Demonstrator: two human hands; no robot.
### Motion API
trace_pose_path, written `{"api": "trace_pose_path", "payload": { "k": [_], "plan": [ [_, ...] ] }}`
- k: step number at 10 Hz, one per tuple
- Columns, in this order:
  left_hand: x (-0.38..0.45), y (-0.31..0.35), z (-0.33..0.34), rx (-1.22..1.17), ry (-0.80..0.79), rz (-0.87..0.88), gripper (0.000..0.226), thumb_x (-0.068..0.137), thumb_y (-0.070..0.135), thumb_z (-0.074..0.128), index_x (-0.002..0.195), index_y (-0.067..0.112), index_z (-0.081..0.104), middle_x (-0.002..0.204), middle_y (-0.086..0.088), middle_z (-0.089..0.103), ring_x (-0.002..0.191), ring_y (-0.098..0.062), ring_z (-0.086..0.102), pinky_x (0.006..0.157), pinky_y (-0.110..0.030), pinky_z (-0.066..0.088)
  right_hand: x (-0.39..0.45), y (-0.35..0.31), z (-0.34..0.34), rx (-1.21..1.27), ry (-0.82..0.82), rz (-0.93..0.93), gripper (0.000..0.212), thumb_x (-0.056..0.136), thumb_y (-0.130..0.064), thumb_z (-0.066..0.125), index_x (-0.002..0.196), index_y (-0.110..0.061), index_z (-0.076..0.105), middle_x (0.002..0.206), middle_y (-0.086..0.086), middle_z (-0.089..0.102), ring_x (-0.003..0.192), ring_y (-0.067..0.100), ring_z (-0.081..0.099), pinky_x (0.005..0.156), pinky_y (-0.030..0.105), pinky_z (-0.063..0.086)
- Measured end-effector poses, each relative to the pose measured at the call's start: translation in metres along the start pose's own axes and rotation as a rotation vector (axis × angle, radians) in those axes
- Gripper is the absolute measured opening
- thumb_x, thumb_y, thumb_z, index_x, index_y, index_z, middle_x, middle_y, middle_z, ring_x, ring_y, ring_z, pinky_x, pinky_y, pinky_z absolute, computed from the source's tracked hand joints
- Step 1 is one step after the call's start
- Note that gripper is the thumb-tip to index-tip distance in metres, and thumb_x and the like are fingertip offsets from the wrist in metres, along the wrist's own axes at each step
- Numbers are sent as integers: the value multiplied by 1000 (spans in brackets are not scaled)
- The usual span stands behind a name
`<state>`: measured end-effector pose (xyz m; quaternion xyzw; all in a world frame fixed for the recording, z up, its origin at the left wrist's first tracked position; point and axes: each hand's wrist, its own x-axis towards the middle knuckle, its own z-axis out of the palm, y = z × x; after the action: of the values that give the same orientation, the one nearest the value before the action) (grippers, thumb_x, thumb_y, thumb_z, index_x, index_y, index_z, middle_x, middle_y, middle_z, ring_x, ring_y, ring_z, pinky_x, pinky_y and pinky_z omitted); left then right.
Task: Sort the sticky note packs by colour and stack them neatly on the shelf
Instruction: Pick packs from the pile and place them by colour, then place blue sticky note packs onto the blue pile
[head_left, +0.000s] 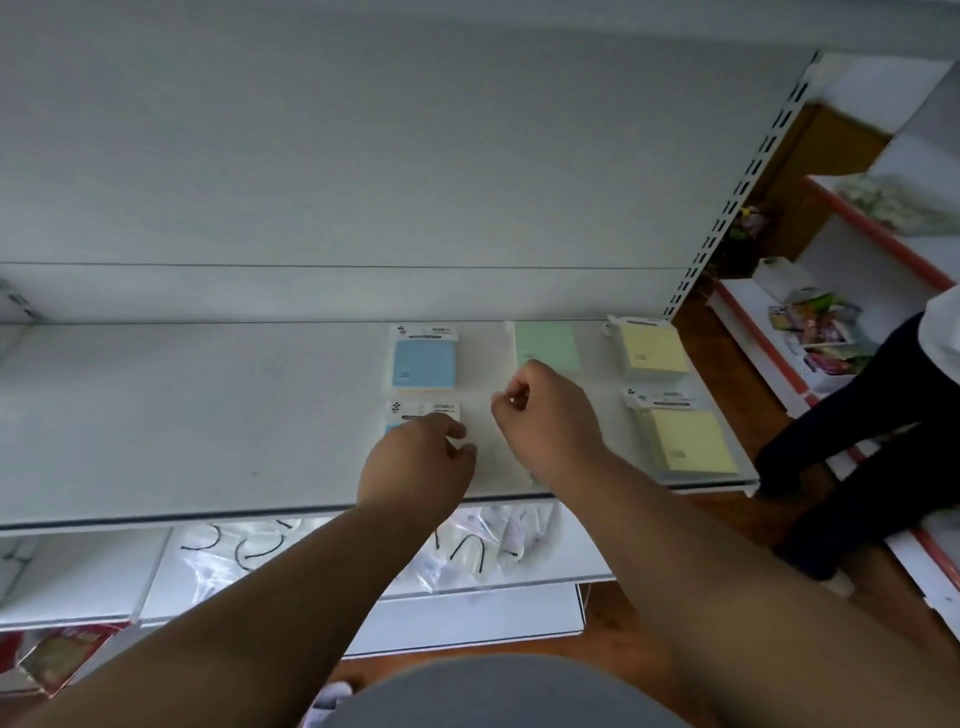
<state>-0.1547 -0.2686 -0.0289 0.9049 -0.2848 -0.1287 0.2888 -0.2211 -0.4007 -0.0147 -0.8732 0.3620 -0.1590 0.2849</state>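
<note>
Viewing the shelf (208, 415): my left hand (415, 462) covers the near blue pack (423, 411), fingers curled; grip uncertain. My right hand (540, 415) is loosely curled, holding nothing.

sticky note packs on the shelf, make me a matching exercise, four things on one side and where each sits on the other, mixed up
Things
1. blue pack
2. green pack
3. rear yellow pack
4. front yellow pack

Places
A. right end of the shelf, by the front edge
B. at the back, between the blue and yellow ones
C. at the back, furthest left of the three
D. right end, at the back

Pairs: 1-C, 2-B, 3-D, 4-A
</note>
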Motion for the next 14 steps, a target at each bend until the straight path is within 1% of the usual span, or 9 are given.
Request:
{"api": "trace_pose_path", "payload": {
  "k": [2,4,5,6,8,9,10,13,14],
  "plan": [
    [24,-62,-49,-26,-5,-65,25,89,34,56,110,27,68,88,11,68,91,-15,63,77,-23,46,21,-57,56,26,-61,-23,14,87,-31,58,83,-17,56,89,0,64,82,21,59,66,28,40],
    [72,-108,-82,-157,-155,17,33,90,30,62,122,26,63,117,11,65,101,-12,61,89,-26,47,63,-82,86,-178,-66,242,48,90,-36,52,128,-8,54,129,16,55,119,35,53,95,37,46],
    [99,-111,-87,-458,-386,-75,34,91,23,65,125,20,61,125,5,59,107,-18,61,92,-33,50,72,-86,97,-102,-89,397,43,88,-31,51,121,-4,57,121,19,61,108,35,59,77,30,43],
    [114,-101,-90,-550,-516,-92,12,93,16,59,94,27,56,119,-4,55,111,-25,57,102,-47,47,76,-86,98,-23,-67,494,36,89,-26,52,112,1,60,105,19,64,91,33,59,69,26,36],
    [133,-101,-81,-231,-401,-138,38,95,21,54,129,5,50,100,-8,63,92,-25,63,83,-32,53,71,-102,105,330,-67,605,30,69,-20,65,89,3,66,80,20,65,66,30,63,53,28,44],
    [132,-115,-83,-214,-287,-190,27,90,18,54,111,5,62,97,-16,65,85,-29,63,65,-30,46,63,-116,113,491,-141,575,8,75,-7,63,69,-2,62,59,15,55,47,24,52,45,26,42],
    [115,-134,-93,-247,-122,-233,15,83,14,55,92,9,66,79,-9,62,63,-22,55,52,-25,39,59,-131,127,520,-188,448,7,68,-12,66,74,-9,67,68,13,66,59,26,62,57,35,52],
    [57,-190,-133,-374,201,-280,35,90,8,54,123,16,47,105,2,54,94,-20,52,80,-29,40,11,-200,180,358,-248,40,27,93,-14,54,120,-13,48,112,4,59,100,24,57,71,20,33],
    [54,-216,-155,-410,257,-254,20,92,6,51,109,15,45,101,-3,56,88,-22,54,73,-29,41,0,-227,198,374,-262,-34,29,94,-10,47,123,-12,49,119,6,61,106,25,59,76,22,38]
  ]
}}
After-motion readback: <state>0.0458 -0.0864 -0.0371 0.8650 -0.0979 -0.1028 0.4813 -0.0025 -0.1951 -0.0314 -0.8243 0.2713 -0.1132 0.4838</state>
